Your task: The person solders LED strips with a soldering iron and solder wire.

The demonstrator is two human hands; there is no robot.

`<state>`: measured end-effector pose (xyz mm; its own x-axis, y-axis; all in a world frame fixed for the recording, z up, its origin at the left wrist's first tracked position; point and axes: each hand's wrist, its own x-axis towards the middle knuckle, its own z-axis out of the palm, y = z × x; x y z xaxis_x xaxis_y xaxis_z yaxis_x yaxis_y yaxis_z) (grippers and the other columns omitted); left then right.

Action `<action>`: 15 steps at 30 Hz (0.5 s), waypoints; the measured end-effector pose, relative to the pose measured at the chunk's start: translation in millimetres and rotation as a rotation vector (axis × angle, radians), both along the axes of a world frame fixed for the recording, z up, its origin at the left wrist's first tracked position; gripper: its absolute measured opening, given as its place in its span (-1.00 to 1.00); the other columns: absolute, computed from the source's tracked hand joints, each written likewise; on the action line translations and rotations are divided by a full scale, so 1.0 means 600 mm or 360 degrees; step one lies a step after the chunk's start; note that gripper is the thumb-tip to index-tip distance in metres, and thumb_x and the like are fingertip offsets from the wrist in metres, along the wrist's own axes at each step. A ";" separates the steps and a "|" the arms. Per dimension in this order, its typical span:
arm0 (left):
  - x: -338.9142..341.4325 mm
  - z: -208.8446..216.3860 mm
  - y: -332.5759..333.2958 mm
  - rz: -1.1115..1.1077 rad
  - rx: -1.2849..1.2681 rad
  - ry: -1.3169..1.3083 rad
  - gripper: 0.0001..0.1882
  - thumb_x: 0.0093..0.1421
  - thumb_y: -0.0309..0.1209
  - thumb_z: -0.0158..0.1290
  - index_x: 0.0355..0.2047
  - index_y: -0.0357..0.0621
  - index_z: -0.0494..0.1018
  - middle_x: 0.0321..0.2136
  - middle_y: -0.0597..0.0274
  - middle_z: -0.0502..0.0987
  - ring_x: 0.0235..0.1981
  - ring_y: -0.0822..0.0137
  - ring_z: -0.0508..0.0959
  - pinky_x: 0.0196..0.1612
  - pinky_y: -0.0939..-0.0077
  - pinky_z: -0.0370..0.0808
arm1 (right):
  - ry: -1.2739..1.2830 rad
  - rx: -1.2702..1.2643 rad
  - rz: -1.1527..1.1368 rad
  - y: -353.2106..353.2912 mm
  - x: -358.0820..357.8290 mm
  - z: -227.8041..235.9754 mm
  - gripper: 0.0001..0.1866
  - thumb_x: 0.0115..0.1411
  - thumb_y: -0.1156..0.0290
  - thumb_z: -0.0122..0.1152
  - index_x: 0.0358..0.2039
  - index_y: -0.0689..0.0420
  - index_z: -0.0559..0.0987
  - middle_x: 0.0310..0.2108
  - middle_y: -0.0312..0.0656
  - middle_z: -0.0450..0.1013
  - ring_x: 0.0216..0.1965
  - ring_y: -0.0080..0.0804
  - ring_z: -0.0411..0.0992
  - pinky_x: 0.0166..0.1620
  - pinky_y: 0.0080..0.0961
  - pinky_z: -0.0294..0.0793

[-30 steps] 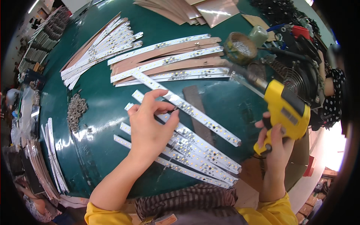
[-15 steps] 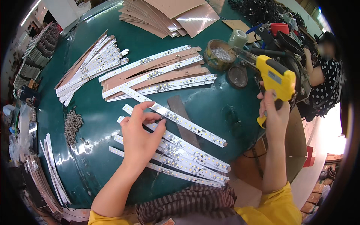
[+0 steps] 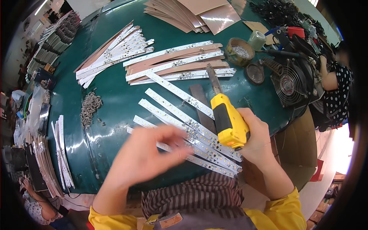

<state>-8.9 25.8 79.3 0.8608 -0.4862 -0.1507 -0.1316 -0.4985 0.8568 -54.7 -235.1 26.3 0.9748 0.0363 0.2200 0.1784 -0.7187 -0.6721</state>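
My right hand (image 3: 256, 134) is wrapped round the grip of a yellow soldering gun (image 3: 232, 124), whose tip points away over the white LED strips. Below it several LED strips (image 3: 184, 123) are fanned out, one crossing a flat dark bar (image 3: 196, 92). My left hand (image 3: 140, 155) hovers above the near left part of that fan. Motion smears its fingers, so I cannot make out whether anything is between them. Left of the strips lies a heap of small grey parts (image 3: 90, 109).
More LED strips with tan strips (image 3: 174, 63) lie farther off. Copper-coloured sheets (image 3: 218, 19) are at the back. A round tin (image 3: 233, 57), a dark dish (image 3: 255, 73) and a small fan (image 3: 286, 85) stand to the right. At far right another person's arm (image 3: 327, 78) shows.
My right hand has brought the soldering gun left and down, from beside the tin to over the strips. My left hand has dropped nearer. The view has shifted.
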 end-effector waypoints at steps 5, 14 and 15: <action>-0.140 -0.059 0.005 -0.0422 -0.0626 0.1569 -0.45 0.24 -0.50 0.18 0.22 -0.29 0.31 0.04 0.02 0.52 0.04 0.30 0.54 0.15 0.38 0.45 | -0.0029 0.0137 0.0067 0.009 -0.003 0.007 -0.42 -0.15 0.51 0.52 -0.08 0.20 0.46 -0.39 -0.17 0.53 -0.39 -0.48 0.54 -0.27 -0.60 0.46; -0.203 -0.175 -0.118 0.0379 -0.2083 0.2224 -0.40 0.35 -0.11 0.00 0.27 -0.15 0.21 0.24 0.11 0.31 0.31 0.19 0.24 0.40 0.23 0.11 | 0.0168 0.0293 0.0122 0.014 -0.102 0.017 -0.55 -0.01 0.54 0.45 -0.11 0.24 0.47 -0.34 -0.20 0.57 -0.34 -0.60 0.53 -0.24 -0.62 0.49; -0.198 -0.167 -0.125 0.0420 -0.2172 0.2190 -0.45 0.35 -0.13 0.00 0.24 -0.13 0.25 0.22 0.15 0.34 0.29 0.23 0.27 0.37 0.25 0.15 | 0.0166 0.0345 0.0101 0.014 -0.109 0.012 -0.55 -0.01 0.57 0.44 -0.10 0.26 0.46 -0.32 -0.19 0.57 -0.33 -0.58 0.53 -0.23 -0.62 0.50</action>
